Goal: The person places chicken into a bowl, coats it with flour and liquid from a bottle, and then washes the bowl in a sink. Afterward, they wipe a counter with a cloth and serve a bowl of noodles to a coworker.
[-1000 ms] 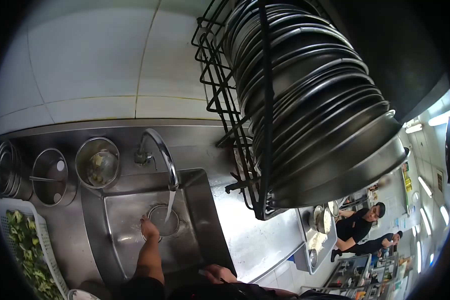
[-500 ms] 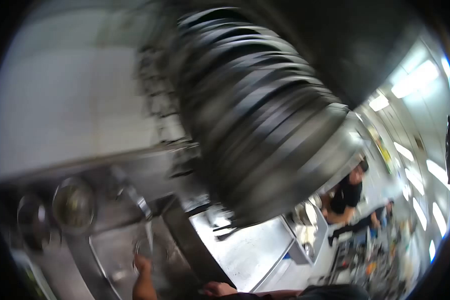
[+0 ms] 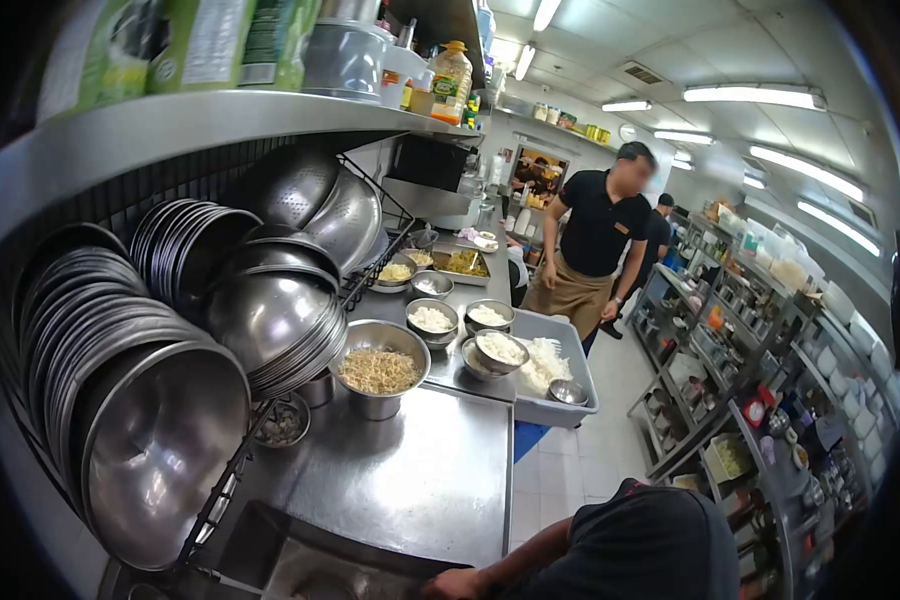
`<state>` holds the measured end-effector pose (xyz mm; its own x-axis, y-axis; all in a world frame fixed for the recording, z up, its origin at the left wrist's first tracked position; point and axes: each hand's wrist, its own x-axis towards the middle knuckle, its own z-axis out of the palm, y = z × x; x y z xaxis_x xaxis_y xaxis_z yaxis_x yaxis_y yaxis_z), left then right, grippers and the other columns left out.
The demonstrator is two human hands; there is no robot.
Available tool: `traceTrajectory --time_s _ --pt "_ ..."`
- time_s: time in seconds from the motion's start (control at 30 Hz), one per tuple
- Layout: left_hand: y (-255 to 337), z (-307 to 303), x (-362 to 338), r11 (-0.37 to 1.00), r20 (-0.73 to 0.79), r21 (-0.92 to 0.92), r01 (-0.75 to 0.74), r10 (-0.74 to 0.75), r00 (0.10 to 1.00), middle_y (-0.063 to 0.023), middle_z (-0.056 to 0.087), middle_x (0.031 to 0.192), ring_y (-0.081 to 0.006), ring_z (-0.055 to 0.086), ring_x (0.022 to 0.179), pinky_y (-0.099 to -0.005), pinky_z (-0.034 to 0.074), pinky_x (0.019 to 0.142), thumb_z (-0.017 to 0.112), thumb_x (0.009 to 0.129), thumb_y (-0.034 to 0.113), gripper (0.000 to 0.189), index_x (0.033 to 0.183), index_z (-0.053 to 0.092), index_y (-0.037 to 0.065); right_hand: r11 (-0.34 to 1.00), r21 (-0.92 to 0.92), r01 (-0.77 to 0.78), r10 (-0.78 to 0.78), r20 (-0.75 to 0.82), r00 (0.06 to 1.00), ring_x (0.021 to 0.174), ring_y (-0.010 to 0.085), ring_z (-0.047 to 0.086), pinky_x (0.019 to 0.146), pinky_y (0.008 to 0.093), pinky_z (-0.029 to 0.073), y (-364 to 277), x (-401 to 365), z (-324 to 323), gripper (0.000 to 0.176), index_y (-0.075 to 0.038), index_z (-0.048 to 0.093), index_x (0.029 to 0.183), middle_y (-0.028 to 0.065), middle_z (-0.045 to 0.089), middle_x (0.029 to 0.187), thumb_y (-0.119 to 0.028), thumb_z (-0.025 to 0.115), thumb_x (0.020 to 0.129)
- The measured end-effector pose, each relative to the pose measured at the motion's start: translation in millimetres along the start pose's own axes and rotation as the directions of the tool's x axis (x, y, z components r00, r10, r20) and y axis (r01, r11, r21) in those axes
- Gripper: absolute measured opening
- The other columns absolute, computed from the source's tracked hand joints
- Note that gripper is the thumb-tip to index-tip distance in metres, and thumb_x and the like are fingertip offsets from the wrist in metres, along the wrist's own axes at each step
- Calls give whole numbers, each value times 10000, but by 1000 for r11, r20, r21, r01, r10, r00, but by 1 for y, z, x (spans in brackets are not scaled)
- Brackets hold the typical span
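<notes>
My right hand (image 3: pixel 454 583) shows at the bottom edge of the view, low beside the front rim of the steel sink (image 3: pixel 370 575). Its fingers are mostly cut off and dark, so I cannot tell whether they hold anything. The forearm runs back to a dark sleeve (image 3: pixel 640 540). My left hand is out of view. Past the sink lies a steel counter (image 3: pixel 410 490), with a steel pot of bean sprouts (image 3: pixel 380 371) on its far part.
Stacked steel bowls (image 3: pixel 160 440) fill a wire rack at left, below a loaded shelf (image 3: pixel 240 108). Bowls of white food (image 3: pixel 430 319) and a grey tub (image 3: pixel 580 400) stand beyond the counter. A person (image 3: pixel 600 230) stands in the aisle, facing shelving (image 3: pixel 750 400).
The view has swung up and right, away from the tap and wall. My left hand, earlier under the running water, has left the view; my right hand stays at the bottom edge.
</notes>
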<state>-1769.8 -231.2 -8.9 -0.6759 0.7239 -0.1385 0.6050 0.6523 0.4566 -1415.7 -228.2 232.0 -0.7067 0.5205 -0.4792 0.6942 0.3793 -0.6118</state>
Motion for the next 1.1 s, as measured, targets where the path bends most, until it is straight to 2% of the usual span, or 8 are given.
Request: traceTrajectory --time_s 0.3,0.37,0.47,0.63,0.83,0.93,1.0,1.1 --pt "70 -103 30 714 -103 -697 -69 -5 995 -185 690 1048 -311 630 945 -400 477 899 541 709 -33 426 1114 672 -59 886 328 327 -21 -677 736 882 432 576 763 465 467 -93 163 -46 328 -21 564 979 246 597 906 -342 502 982" --pt "124 -164 -17 237 -2 -970 47 -204 979 -125 674 1000 -224 612 915 -394 492 851 652 743 7 333 1066 665 -73 832 415 368 -58 -595 802 976 327 607 837 418 469 -104 230 -38 325 -16 585 1057 195 625 1025 -314 593 929" --pt "105 -193 -18 226 23 -967 117 -380 925 -98 665 963 -192 612 881 -330 491 773 684 830 103 266 1032 680 -70 839 532 114 -158 38 987 1053 244 627 931 363 489 -162 205 -42 430 -13 579 1262 150 668 1128 -183 645 873" --pt "100 -242 -41 -76 105 -994 78 -483 869 -68 686 960 -135 592 814 -295 464 738 699 854 88 124 909 701 -23 708 264 655 -607 -245 756 932 329 661 843 394 511 -192 233 -35 304 -38 662 1041 188 679 950 -44 671 737" --pt "129 -268 -39 249 -195 -963 -101 -387 901 -115 681 1157 -109 541 722 -277 429 642 653 870 -26 301 606 509 -9 806 -294 514 -591 -439 676 937 340 601 810 420 503 -198 203 -49 249 -63 686 954 144 618 994 -33 632 712" --pt "101 -257 -22 380 -203 -924 -47 -382 902 -13 598 829 -109 501 745 -296 410 612 684 873 80 205 741 531 49 777 607 166 -256 63 965 838 256 640 779 324 504 -180 210 -43 209 -26 693 915 126 638 903 10 599 731" --pt "92 -256 -14 -132 44 -987 -93 -773 633 -72 657 935 -150 555 719 -324 459 662 660 842 47 118 765 579 11 725 500 473 -343 -334 878 762 203 650 767 269 492 -175 187 -66 165 11 682 890 119 656 851 32 564 776" --pt "80 -199 -9 -491 441 -861 133 -591 675 -76 612 886 -209 606 759 -390 522 723 536 861 61 126 964 609 49 786 186 589 -345 -659 669 1007 263 627 897 330 477 -189 159 -60 214 4 673 1049 157 649 1025 -29 613 846"
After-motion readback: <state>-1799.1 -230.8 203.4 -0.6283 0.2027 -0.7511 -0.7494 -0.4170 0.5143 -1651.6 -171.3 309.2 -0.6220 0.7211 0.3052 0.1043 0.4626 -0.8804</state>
